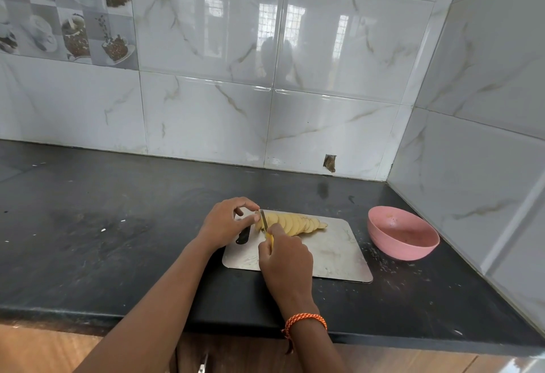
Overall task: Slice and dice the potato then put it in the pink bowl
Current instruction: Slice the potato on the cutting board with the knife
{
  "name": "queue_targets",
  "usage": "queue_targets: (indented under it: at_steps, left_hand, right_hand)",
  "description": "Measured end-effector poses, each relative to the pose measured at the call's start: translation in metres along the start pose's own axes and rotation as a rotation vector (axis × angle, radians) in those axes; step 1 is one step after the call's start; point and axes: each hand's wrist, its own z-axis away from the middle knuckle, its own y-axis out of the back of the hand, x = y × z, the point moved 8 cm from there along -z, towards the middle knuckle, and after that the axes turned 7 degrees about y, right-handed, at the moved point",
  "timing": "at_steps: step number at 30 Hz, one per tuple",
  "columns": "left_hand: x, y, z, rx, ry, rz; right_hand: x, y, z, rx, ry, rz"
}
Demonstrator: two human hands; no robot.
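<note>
Both arms reach in from the bottom of the frame to the middle, where a flat, shiny metal cutting board (333, 250) with round corners lies on the dark, speckled counter (118, 239). The left hand (225, 223) sits at the left end of the board. Its fingers (249, 219) are curled, and the thumb and first finger press the uncut end of the potato (292, 223) to hold it. The right hand (284, 257) is lower, just below the potato, with its back facing up. Its fingers are wrapped tight around the yellow handle of a small knife (264, 223). The thin blade stands on its edge and points up the frame, down in the potato right next to the left fingertips. An orange braided band (306, 322) goes around the right wrist.

The potato is pale yellow and lies in the upper part of the board. It is cut into many thin round slices that lean on each other in a row, getting smaller toward the right.

The pink bowl (404, 234) is smooth and round. It sits on the counter to the right of the board, near it but not touching. Shiny white marble tiles (339, 62) cover the walls in the top half.
</note>
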Motion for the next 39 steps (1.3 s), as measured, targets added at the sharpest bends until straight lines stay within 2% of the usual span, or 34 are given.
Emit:
queue_targets:
  at_steps: [23,33,39]
  left_hand:
    - [0.002,0.008,0.000,0.053,0.020,0.033]
    - [0.000,0.008,0.000,0.047,0.046,0.064]
    - [-0.004,0.008,-0.001,0.069,0.063,0.094]
  right_hand:
    - [-0.001,-0.007,0.000,-0.038,0.047,-0.056]
    - [-0.002,0.006,0.003,0.061,-0.001,-0.032]
    - [-0.007,0.004,0.002,0.031,0.040,-0.038]
